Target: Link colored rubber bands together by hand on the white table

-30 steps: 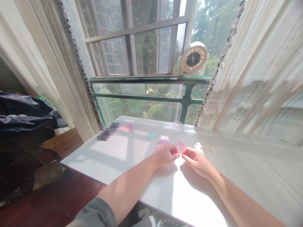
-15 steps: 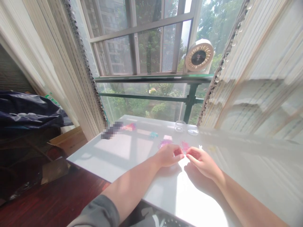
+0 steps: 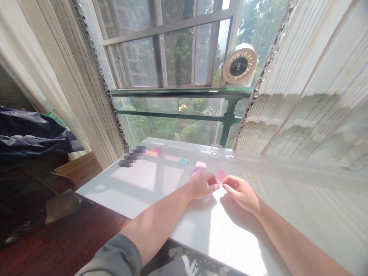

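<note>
Over the white table (image 3: 138, 191), my left hand (image 3: 203, 184) and my right hand (image 3: 240, 191) meet almost fingertip to fingertip. Both are closed in a pinch, and whatever lies between the fingers is too small to make out. Just beyond the left hand is a pile of small purple pieces (image 3: 197, 171), with a pale pink block (image 3: 201, 164) behind it. Past the fingertips lies a cluster of small pink pieces (image 3: 220, 174). Farther back are a small teal heap (image 3: 183, 161) and an orange-and-pink heap (image 3: 155, 152).
A clear round container (image 3: 215, 151) and a clear shallow dish (image 3: 230, 157) stand near the table's back edge. A blurred-out dark object (image 3: 132, 156) lies at the back left. A round white fan (image 3: 240, 66) is at the window rail (image 3: 178, 93). Curtains (image 3: 304, 115) hang on both sides.
The whole view has shifted slightly, so everything appears a little farther left and up. My hands keep nearly the same pinched pose, fingertips close together.
</note>
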`<state>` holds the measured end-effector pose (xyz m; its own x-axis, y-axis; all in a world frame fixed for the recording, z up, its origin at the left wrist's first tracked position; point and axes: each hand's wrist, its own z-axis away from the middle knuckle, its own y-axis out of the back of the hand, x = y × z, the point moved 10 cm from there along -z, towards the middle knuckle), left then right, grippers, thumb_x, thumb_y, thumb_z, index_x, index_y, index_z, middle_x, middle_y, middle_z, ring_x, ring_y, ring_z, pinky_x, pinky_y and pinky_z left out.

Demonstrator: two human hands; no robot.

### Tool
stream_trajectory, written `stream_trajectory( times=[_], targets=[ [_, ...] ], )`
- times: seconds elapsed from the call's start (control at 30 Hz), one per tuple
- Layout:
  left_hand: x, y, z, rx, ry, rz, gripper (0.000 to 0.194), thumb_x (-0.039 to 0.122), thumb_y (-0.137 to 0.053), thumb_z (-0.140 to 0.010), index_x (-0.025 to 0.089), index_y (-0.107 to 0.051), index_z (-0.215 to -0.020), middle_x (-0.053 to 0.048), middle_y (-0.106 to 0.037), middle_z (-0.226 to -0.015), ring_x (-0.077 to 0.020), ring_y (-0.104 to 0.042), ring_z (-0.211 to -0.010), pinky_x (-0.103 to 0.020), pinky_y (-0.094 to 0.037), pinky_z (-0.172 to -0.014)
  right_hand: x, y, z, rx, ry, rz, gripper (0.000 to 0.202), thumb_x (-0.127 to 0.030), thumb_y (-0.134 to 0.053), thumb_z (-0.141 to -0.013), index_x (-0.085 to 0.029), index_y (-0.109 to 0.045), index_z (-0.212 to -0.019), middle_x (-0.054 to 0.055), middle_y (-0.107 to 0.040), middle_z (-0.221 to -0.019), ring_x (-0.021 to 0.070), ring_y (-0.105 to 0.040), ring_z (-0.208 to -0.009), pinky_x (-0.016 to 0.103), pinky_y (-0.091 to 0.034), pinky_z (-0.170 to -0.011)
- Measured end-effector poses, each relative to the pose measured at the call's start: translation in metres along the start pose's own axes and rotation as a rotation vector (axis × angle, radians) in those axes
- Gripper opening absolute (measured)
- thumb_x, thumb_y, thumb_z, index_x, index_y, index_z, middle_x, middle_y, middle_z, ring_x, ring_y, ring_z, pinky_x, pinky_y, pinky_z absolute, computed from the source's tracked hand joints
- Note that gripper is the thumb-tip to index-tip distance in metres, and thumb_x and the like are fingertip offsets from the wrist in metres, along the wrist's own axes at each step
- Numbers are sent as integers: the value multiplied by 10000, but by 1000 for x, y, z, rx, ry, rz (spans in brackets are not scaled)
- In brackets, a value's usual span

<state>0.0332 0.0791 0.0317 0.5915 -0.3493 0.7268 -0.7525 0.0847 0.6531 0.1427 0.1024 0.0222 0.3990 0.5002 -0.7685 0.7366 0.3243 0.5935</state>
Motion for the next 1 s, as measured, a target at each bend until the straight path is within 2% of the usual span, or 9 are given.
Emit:
stream_trajectory(
  times=[0.17,0.4,0.77,1.0],
  targets=[
    [2,1,0,-4,-13,-4,179,329,-535,-797,178,-630,-787,-10,-666,-791,-131,-592,-727,-245,-427,-676,-2,0,0,2,1,26,149,-305,-503,-832,-204,-561,-739,-6,-609,-709,153,-569,-671,270,-428,-640],
    [-2,-2,-2,0,-27,3,174,321,-523,-801,184,-630,-802,-2,-663,-789,-128,-589,-724,-246,-431,-680,-3,-8,3,-60,-40,50,158,-312,-485,-846,-208,-551,-746,-11,-601,-704,155,-561,-674,278,-435,-631],
    [-4,-4,-1,-23,-2,-13,200,352,-525,-802,180,-628,-805,-5,-668,-804,-122,-575,-698,-235,-422,-643,0,-10,5,-94,-47,1,175,-373,-468,-864,-225,-548,-817,-7,-626,-751,163,-587,-662,317,-475,-640],
    [-6,-5,-1,-35,16,-31,231,387,-524,-804,180,-624,-801,1,-656,-795,-116,-555,-675,-231,-406,-616,-1,-12,4,-109,-57,-56,154,-355,-479,-861,-227,-562,-877,0,-642,-777,160,-600,-669,290,-468,-621]
  ],
)
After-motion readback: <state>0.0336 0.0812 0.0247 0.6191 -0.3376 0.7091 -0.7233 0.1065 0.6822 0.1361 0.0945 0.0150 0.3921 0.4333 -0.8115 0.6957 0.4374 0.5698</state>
